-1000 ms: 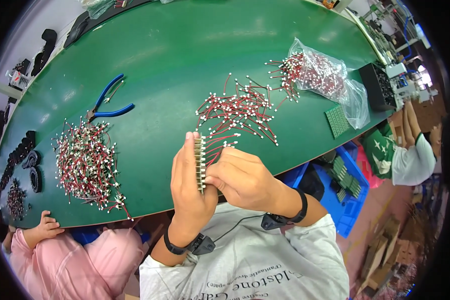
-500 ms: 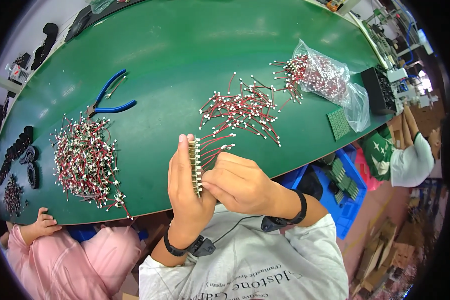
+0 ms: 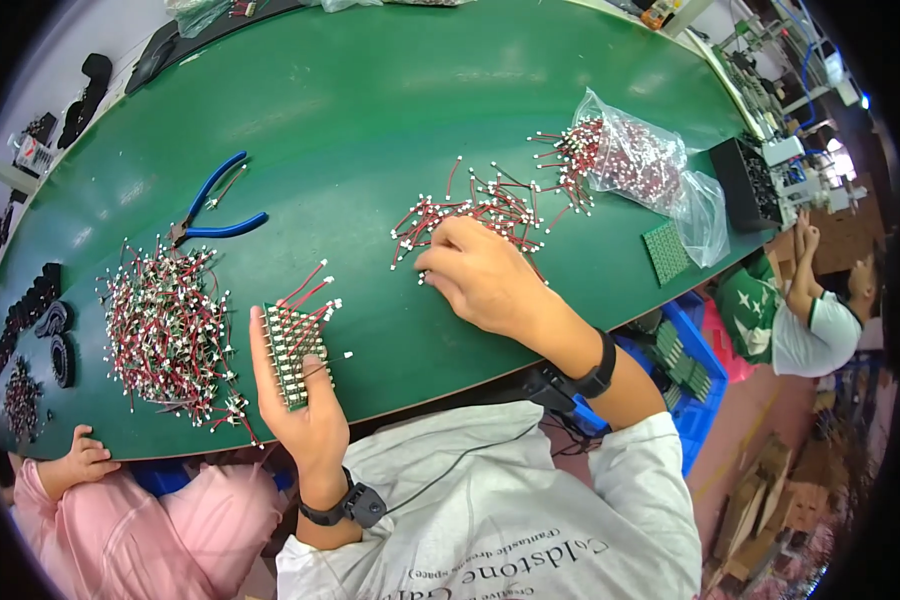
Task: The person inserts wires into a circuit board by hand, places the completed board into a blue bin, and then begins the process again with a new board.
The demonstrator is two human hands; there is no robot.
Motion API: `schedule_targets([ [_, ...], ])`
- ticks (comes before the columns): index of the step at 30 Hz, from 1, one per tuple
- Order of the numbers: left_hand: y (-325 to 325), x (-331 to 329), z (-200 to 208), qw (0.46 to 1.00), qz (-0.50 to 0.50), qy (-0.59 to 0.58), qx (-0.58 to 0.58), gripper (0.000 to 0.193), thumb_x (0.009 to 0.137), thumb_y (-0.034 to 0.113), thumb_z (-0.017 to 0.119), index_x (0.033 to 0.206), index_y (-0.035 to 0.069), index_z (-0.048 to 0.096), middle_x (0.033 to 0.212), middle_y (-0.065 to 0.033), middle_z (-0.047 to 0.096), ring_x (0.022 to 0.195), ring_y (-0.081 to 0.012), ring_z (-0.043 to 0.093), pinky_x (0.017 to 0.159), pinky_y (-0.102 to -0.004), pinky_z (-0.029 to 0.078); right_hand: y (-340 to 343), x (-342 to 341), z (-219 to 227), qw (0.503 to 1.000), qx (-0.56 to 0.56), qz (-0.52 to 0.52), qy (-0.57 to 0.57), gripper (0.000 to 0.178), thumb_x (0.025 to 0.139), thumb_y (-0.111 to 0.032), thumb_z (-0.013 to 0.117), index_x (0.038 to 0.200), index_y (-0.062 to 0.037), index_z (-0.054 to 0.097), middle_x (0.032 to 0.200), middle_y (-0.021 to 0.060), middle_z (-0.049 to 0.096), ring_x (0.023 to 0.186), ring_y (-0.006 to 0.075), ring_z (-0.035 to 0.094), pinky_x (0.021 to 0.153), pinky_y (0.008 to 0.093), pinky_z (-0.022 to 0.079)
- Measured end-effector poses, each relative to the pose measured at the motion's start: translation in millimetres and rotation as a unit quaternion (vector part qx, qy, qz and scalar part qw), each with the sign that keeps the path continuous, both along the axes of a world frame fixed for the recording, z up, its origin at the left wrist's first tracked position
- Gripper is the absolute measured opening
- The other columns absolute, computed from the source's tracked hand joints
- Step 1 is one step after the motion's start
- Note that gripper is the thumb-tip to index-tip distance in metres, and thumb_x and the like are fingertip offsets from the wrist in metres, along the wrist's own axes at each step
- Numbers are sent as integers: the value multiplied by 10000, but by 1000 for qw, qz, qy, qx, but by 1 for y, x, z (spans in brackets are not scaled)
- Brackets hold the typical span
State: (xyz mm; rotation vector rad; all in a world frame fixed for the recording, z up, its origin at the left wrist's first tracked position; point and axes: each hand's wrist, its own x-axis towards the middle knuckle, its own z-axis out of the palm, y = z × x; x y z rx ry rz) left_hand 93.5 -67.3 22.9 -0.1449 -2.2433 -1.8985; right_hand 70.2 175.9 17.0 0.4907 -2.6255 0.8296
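My left hand [image 3: 310, 420] grips a green circuit board panel [image 3: 292, 345] by its long edges, thumb on one side and fingers on the other. Rows of white connectors cover the panel's face, and a few red-wired leads stick out from its far end. Over the near side of a loose pile of red cable leads [image 3: 490, 205] with white plugs, my right hand [image 3: 480, 275] has its fingers bent and drawn together. Whatever is between those fingertips is too small to make out.
Left lie a big heap of wired connectors [image 3: 165, 330] and blue-handled pliers [image 3: 225, 231]. A clear bag of leads [image 3: 640, 160], a green panel [image 3: 665, 250] and a black box [image 3: 745, 185] stand right. A blue crate [image 3: 705, 400] sits below the table edge. Beside me is a person in pink [image 3: 160, 520].
My left hand has moved left and lower with the panel, turning its connector face into view. My right hand has left the panel and reached up to the loose lead pile.
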Motion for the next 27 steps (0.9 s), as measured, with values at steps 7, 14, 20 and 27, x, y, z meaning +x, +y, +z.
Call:
schedule_targets([
  [7, 6, -1, -2, 1000, -2, -6, 24, 597, 934, -77, 487, 1504, -40, 312, 1355, -141, 553, 1047, -130, 594, 909, -257, 481, 2, -10, 8, 996, -86, 7, 24, 106, 845, 4, 667, 924, -15, 599, 867, 109, 597, 760, 247, 580, 666, 352, 485],
  [14, 29, -13, 1, 999, -32, 6, 37, 608, 907, -99, 497, 1492, -32, 346, 1280, -123, 587, 1043, -135, 599, 905, -264, 486, -10, 6, 37, 910, -390, -6, -139, 108, 948, 7, 583, 1054, 2, 563, 911, 19, 584, 763, 48, 540, 630, 207, 449],
  [20, 53, -21, -1, 998, -56, 19, 24, 606, 916, -103, 514, 1494, -13, 351, 1274, -107, 584, 1033, -123, 593, 875, -254, 498, -13, 16, 42, 938, -343, 4, -43, 96, 931, 25, 605, 1025, 15, 587, 939, 36, 574, 766, 65, 539, 643, 206, 444],
  [27, 65, -20, -3, 996, -46, 69, -29, 628, 896, -74, 530, 1495, -13, 350, 1178, -94, 619, 950, -119, 602, 834, -258, 505, -34, 39, 61, 964, -265, 16, 12, 84, 933, -26, 618, 992, 33, 631, 866, 114, 620, 689, 155, 560, 609, 266, 463],
])
